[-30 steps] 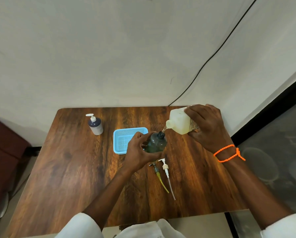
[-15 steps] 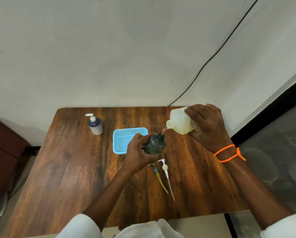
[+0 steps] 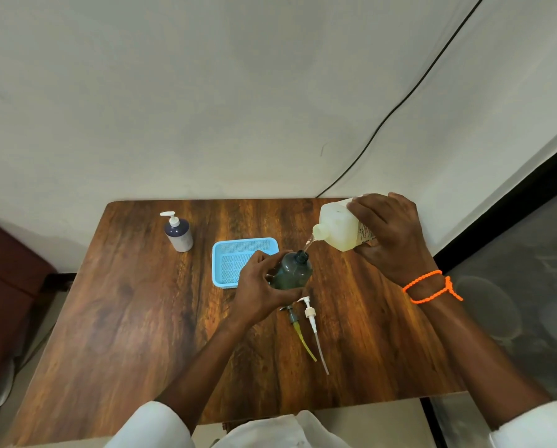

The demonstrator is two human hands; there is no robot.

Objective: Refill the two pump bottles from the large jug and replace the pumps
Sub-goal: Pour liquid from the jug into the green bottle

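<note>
My right hand (image 3: 390,234) grips a translucent jug (image 3: 338,229) of pale yellow liquid, tipped with its mouth down to the left. A thin stream runs from it into the open neck of a dark green bottle (image 3: 293,271), which my left hand (image 3: 257,289) holds on the wooden table (image 3: 134,318). Two loose pumps lie just in front of that bottle: a grey pump with a yellow tube (image 3: 298,328) and a white pump with a clear tube (image 3: 314,328). A second bottle, dark blue and white with a white pump on it (image 3: 177,232), stands at the back left.
A light blue mesh tray (image 3: 238,255) sits behind my left hand, touching the green bottle's left side in view. A black cable (image 3: 400,101) runs down the wall to the table's back edge. A dark red seat (image 3: 5,286) stands at the left.
The jug and the green bottle stay almost still while liquid keeps flowing. Both hands hold their grips.
</note>
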